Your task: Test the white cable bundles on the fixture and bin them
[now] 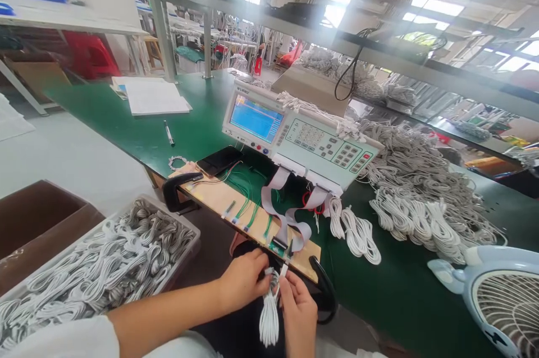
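A coiled bundle of white cable (268, 321) hangs between my hands at the front edge of a wooden board (210, 201). My left hand (246, 276) is closed at the top of the bundle, its fingertips partly hidden. Between the thumb and fingers of my right hand (300, 304) is the cable's small white plug end (284, 270). That plug is close to a green connector fixture (277, 244) at the board's edge. Whether they touch, I cannot tell. A grey ribbon cable (295, 226) runs from this fixture up to a tester with a blue screen (256, 118).
Left of me, a clear bin (191, 240) is full of cable bundles. More bundles (421, 178) are piled on the green table (202, 88) at right, near a fan (505, 302). Black clamps (170, 195) grip the board. A phone (219, 160), pen (168, 132) and papers (154, 94) lie farther back.
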`<control>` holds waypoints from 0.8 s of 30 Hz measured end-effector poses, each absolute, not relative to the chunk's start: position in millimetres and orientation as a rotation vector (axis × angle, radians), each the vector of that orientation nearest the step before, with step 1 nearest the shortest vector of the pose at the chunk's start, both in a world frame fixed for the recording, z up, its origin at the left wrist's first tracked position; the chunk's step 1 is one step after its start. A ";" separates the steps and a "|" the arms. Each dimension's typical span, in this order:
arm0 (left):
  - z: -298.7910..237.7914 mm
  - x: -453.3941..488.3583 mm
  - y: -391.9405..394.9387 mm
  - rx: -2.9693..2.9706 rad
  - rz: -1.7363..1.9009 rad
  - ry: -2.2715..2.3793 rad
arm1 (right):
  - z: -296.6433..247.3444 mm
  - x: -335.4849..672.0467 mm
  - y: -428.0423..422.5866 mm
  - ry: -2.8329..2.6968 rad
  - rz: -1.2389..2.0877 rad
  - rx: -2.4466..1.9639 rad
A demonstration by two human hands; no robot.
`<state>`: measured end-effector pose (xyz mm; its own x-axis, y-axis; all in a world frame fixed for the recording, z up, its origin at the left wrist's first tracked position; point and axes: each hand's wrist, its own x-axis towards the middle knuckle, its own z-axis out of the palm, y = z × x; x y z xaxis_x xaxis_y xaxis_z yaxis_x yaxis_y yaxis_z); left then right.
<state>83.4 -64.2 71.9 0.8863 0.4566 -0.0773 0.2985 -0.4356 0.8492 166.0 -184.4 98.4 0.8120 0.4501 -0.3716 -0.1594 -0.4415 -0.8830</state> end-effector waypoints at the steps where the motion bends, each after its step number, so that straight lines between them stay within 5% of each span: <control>1: 73.3 83.7 -64.1 2.052 0.248 0.524 | 100.3 167.0 -184.3 -0.196 0.694 -1.907; 10: 69.7 91.8 -50.9 0.801 -0.036 0.562 | 100.3 168.4 -175.7 0.095 0.781 -1.614; 24: 79.5 104.3 -75.6 0.408 0.263 0.716 | 102.4 167.1 -193.2 -0.267 0.606 -1.960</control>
